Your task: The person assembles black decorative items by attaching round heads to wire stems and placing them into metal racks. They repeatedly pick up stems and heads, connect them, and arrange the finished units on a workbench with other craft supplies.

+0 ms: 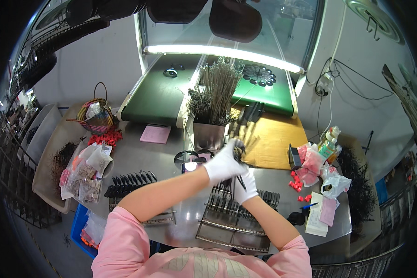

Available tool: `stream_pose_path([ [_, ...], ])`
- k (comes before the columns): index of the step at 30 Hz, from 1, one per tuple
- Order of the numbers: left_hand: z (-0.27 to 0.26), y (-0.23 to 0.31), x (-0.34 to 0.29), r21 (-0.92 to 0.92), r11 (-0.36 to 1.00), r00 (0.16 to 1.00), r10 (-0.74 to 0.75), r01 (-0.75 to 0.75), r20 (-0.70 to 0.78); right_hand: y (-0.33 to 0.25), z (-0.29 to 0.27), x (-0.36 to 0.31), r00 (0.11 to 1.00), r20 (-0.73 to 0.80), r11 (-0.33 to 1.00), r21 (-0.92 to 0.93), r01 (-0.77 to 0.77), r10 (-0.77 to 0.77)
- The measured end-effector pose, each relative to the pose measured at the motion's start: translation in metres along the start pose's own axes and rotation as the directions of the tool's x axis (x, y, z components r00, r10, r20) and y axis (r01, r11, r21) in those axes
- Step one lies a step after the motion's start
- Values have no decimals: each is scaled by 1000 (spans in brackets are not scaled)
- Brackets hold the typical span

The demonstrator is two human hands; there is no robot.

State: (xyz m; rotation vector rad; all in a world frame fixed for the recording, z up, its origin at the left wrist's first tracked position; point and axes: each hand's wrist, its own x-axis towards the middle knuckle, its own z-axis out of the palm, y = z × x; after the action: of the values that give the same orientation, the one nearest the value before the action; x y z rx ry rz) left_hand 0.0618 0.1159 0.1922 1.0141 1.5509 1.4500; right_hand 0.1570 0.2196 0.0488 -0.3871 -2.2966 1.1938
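White-gloved left hand point(223, 163) and right hand point(246, 185) clamp a dried sprig point(239, 150) above the rack point(231, 217).

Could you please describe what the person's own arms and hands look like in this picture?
Both the left hand and the right hand wear plain white fabric gloves ending at the wrist. The forearms are bare, and short pink sleeves of a pink top cover the upper arms.
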Motion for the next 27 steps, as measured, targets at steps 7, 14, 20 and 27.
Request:
stream_pose_path([
  [7, -41, 23, -12, -561, 822, 987, -8, 98, 160, -38, -53, -3, 913, 67, 855, 331, -400, 402],
  [14, 2, 30, -25, -592, 766, 968, -187, 250, 167, -20, -51, 8, 729, 492, 655, 354, -667, 476],
  [20, 3, 51, -26, -525, 808, 949, -127, 268, 289, -40, -62, 0, 827, 483, 515, 651, -558, 287],
  [27, -47, 78, -39, 659, 459, 749, 612, -597, 253, -71, -121, -36, 646, 717, 428, 514, -743, 261],
])
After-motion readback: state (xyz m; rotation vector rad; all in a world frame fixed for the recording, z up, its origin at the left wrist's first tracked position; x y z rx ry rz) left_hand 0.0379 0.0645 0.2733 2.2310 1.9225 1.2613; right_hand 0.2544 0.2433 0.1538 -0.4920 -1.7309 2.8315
